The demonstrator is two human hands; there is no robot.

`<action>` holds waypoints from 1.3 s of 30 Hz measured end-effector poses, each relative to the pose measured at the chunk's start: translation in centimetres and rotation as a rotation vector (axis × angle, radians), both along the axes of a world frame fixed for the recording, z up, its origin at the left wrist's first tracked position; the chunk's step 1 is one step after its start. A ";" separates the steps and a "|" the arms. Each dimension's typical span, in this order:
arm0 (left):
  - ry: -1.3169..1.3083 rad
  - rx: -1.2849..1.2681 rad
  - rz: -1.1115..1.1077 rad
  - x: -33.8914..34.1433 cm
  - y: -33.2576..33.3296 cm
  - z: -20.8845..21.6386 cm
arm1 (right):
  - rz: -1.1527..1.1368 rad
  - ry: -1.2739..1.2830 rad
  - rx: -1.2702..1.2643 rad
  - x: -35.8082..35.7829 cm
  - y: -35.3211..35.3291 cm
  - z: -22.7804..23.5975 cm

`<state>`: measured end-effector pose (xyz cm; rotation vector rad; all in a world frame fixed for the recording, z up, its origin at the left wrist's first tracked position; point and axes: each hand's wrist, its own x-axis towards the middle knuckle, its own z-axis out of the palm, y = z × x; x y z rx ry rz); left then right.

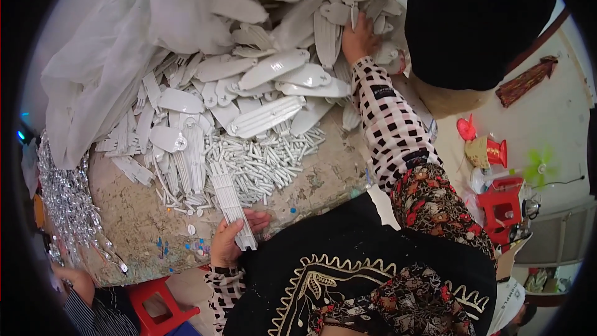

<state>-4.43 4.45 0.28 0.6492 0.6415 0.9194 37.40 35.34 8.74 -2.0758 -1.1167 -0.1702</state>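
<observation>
My left hand [229,241] grips the near end of a long white plastic strip with comb-like teeth [229,198], held over the worn table's front edge. My right hand [359,40] is stretched far out, in a checked sleeve, and rests on the heap of flat white oval plastic pieces [273,68]; whether it holds one I cannot tell. Between the two hands lies a pile of small white plastic rods [267,162]. More toothed strips [186,162] lie to the left of the rods.
A big white plastic bag [112,56] covers the table's back left. Shiny silver parts [65,199] are heaped along the left edge, near another person's hand [68,274]. A red stool [158,305] stands below the table [130,224]. Red items [497,205] sit on the floor at right.
</observation>
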 end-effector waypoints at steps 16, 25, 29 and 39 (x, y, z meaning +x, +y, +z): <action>-0.050 -0.012 0.001 -1.2 -2.8 1.0 | 0.085 0.063 -0.068 -0.6 0.3 3.2; -0.048 -0.004 0.005 -0.6 -0.7 -0.1 | 0.393 -0.258 0.119 6.5 2.4 -1.5; -0.048 -0.021 0.022 -2.0 -1.7 -2.2 | 0.682 -0.364 0.216 0.6 -3.8 -1.0; 0.086 0.005 -0.109 -3.3 -0.4 0.4 | 0.678 -0.411 0.176 -9.5 -18.1 -0.7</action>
